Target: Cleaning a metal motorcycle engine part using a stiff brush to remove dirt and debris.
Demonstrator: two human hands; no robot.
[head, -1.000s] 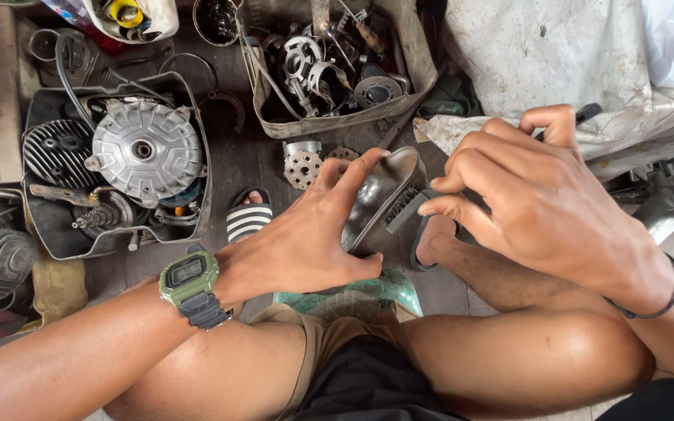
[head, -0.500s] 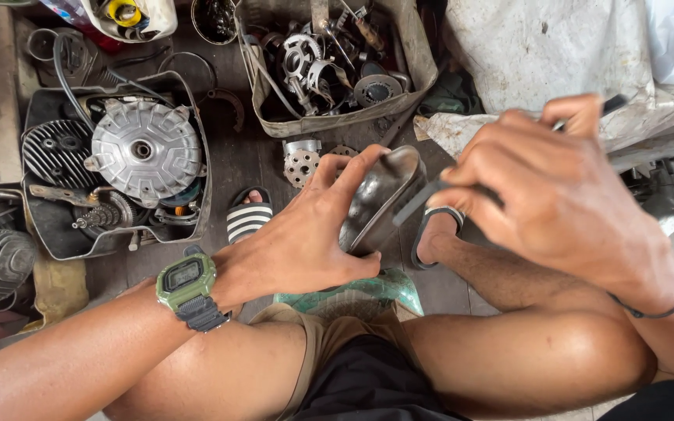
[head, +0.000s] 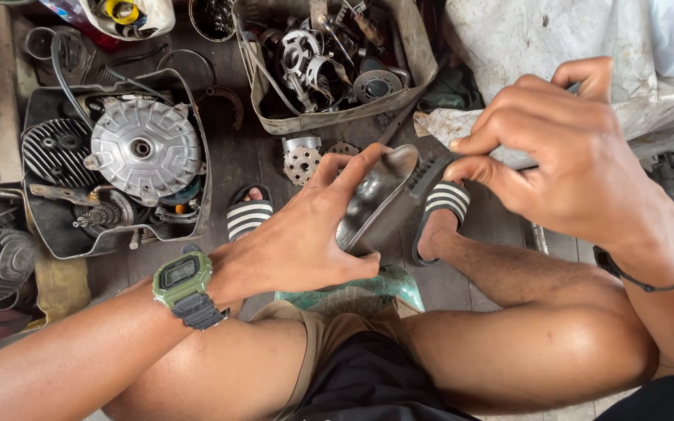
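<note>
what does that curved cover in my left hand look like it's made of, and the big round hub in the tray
Curved cover: apparently bare metal, dull silver sheen with soft reflections. Round hub: looks like cast aluminium, matte grey with moulded ribs. Both are judged by look only.

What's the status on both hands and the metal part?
Left hand gripping curved metal cover. Right hand pinching dark brush against its edge. Nothing between hands and part.

Right hand [head: 579,156]: raised and drawn back to the right, away from the metal cover [head: 376,199]; previously laid over its rim. Brush [head: 431,175]: bristles now exposed at the cover's upper edge. Cover interior more fully shown.
</note>
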